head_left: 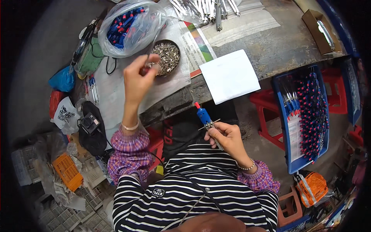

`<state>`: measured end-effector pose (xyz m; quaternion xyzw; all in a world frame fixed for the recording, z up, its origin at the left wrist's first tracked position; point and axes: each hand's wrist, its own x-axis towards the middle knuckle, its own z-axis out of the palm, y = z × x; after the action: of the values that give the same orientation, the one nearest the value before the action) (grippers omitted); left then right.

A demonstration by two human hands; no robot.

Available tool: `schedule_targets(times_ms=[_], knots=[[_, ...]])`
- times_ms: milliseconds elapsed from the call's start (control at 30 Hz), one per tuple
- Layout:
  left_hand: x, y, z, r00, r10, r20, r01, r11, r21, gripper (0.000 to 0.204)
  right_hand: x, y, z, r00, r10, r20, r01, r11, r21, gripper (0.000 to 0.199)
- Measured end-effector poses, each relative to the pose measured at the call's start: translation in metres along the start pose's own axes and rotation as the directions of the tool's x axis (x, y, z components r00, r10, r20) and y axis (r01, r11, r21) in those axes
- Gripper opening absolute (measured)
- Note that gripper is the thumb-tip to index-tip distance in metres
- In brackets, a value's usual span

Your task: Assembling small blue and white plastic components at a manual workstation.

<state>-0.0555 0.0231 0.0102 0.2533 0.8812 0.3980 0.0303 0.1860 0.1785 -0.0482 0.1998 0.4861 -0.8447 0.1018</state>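
My left hand is over the near-left edge of a round bowl of small metal parts. Its fingers are pinched and slightly blurred around a slim dark rod-like tool that slants up past the bowl. Below the table's front edge, my right hand grips a metal tool with a blue body and red tip. The red tip points up and away from me. A thin metal pin crosses the tool just beyond my thumb. My palm and fingers hide its lower end.
A clear plastic bag of blue-and-red parts stands behind the bowl. White paper overhangs the table edge. Metal pieces lie at the back. Right, a blue tray of blue-and-red tools rests by a red stool.
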Motion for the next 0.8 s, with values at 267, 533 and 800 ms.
schedule_targets(times_ms=[267,533,800], knots=[[0.022,-0.026,0.01,0.988,0.138,0.062,-0.15,0.951,0.27,0.017,0.001,0.003,0.001,1.0,0.022,0.017,-0.023,0.998,0.053,0.015],[0.018,-0.023,0.006,0.99,0.134,0.036,-0.139,0.968,0.209,0.014,0.001,0.004,0.001,0.999,0.041,0.021,-0.042,0.997,0.071,0.016],[-0.024,0.03,0.013,0.754,0.267,0.6,-0.164,0.961,-0.221,0.018,-0.001,0.0,0.003,0.998,0.034,0.05,-0.038,0.997,0.07,0.017]])
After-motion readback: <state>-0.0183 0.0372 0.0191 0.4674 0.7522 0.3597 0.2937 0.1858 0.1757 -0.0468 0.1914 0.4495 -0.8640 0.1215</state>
